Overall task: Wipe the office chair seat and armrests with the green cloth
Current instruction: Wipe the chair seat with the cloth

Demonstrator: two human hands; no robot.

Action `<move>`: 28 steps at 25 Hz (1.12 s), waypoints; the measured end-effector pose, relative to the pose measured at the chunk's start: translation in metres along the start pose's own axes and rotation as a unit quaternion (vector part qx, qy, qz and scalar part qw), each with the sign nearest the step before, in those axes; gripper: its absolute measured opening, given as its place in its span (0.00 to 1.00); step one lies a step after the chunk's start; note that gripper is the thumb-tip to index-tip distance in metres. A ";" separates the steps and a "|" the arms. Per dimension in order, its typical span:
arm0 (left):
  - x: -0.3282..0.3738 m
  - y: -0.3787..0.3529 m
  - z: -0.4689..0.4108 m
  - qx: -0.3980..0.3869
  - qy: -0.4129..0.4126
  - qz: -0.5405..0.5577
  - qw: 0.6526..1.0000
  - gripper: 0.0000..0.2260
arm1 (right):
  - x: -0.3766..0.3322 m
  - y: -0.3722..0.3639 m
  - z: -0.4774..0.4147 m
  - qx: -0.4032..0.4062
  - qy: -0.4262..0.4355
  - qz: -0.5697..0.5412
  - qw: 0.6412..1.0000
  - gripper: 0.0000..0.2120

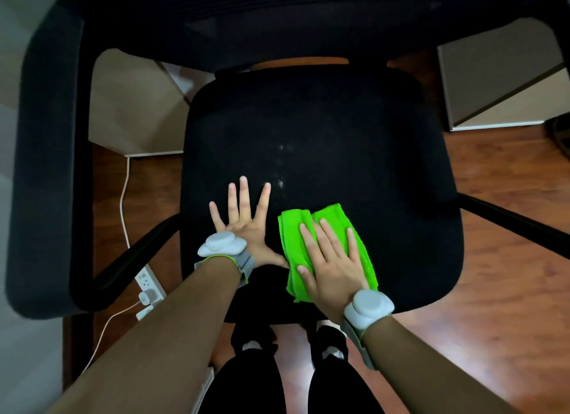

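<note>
**Both hands flat on seat, cloth under the right**

Right hand (331, 259): palm down on the green cloth (334, 217), fingers straight and slightly spread, pressing it onto the seat (324, 120). No pinch, no curl.

Left hand (246, 225): bare, flat on the seat just left of the cloth, fingers splayed wide, holding nothing. Thumb tip reaches toward the cloth's near left edge; contact unclear.

Cloth: folded into a rough rectangle, lying on the front-centre part of the black seat cushion, slightly right of the midline. Its far edge and left strip show past the fingers.

Seat: pale specks (280, 167) in a short line ahead of the cloth, between the two hands' fingertips; could be dust or lint, too small to say.

Left armrest (46, 167): black, padded, well apart from both hands. Backrest (277, 22) dark at the top of view.

Grey wrist units on both arms (222, 244) (368, 307). Wooden floor (493, 290) below, with a white power strip (149, 285) and white cable (125, 197) under the left armrest.
</note>
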State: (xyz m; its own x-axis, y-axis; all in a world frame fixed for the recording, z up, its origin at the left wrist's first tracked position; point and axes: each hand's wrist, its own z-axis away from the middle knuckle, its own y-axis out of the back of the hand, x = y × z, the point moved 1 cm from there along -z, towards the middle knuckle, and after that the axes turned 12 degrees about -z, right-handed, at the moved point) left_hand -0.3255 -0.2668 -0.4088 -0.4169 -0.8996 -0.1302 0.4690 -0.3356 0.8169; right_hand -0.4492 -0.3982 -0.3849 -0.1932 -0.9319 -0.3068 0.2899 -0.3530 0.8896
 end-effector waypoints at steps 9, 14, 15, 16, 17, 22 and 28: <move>-0.001 -0.002 0.001 0.015 -0.001 0.005 1.000 0.67 | 0.001 -0.003 0.002 0.012 -0.004 0.009 1.000 0.32; -0.002 -0.003 0.000 0.023 -0.010 0.019 1.000 0.68 | 0.011 -0.014 0.047 -0.001 0.024 -0.009 1.000 0.31; -0.003 -0.005 0.002 0.026 -0.014 0.019 0.999 0.70 | 0.009 -0.011 0.029 0.014 0.004 -0.007 1.000 0.31; -0.002 -0.006 0.002 0.029 -0.016 0.015 0.999 0.70 | 0.010 -0.006 0.002 0.031 -0.021 -0.008 0.999 0.31; -0.002 -0.006 0.003 0.031 -0.014 0.010 0.999 0.71 | 0.009 -0.001 -0.022 0.041 -0.044 -0.015 0.998 0.30; -0.004 -0.001 0.003 0.012 -0.019 0.019 1.000 0.70 | 0.009 -0.009 -0.006 0.022 0.035 0.014 0.999 0.30; -0.004 0.005 0.004 -0.020 -0.052 0.027 0.998 0.69 | 0.080 0.017 -0.022 0.097 -0.147 -0.010 0.984 0.29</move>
State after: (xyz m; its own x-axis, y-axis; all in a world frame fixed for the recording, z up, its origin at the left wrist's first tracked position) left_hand -0.3244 -0.2635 -0.4023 -0.4676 -0.8836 -0.0250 0.5231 -0.2993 0.7980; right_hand -0.4397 -0.4806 -0.4020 -0.4687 -0.8505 -0.2388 0.1052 -0.3222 0.9408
